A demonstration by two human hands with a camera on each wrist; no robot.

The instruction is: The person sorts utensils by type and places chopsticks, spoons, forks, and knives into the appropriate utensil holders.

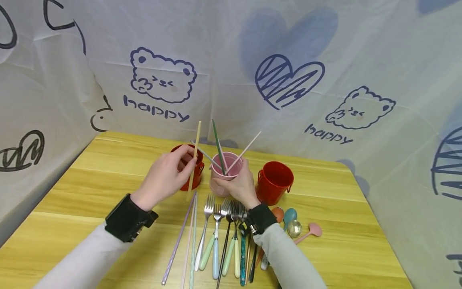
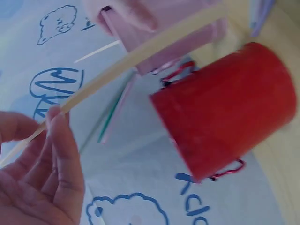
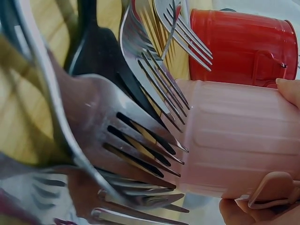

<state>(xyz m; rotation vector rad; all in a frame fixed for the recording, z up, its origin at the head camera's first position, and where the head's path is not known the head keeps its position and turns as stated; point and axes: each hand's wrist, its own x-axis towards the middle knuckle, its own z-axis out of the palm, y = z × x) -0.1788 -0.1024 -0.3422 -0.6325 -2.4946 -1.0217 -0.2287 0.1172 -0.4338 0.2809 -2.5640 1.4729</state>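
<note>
My left hand [image 1: 167, 174] pinches a pale yellow chopstick [image 1: 197, 140] near its middle, between thumb and fingertips. The chopstick stands nearly upright in front of the left red bucket [image 2: 229, 108]. My right hand [image 1: 241, 185] grips the pink bucket [image 3: 234, 136] around its side, just below the rim. Several chopsticks lean inside that bucket, among them a green chopstick [image 1: 217, 144] and a pink chopstick [image 1: 245, 150]. On the table before the buckets lie a purple chopstick [image 1: 178, 241], a pink one and a mint one, side by side.
Several forks [image 1: 209, 206] with coloured handles lie in a row below the pink bucket, close to my right wrist. Further right are several spoons [image 1: 294, 228]. Another red bucket [image 1: 275, 182] stands right of the pink one. A printed white cloth [image 1: 223, 72] hangs behind the wooden table [image 1: 335, 241].
</note>
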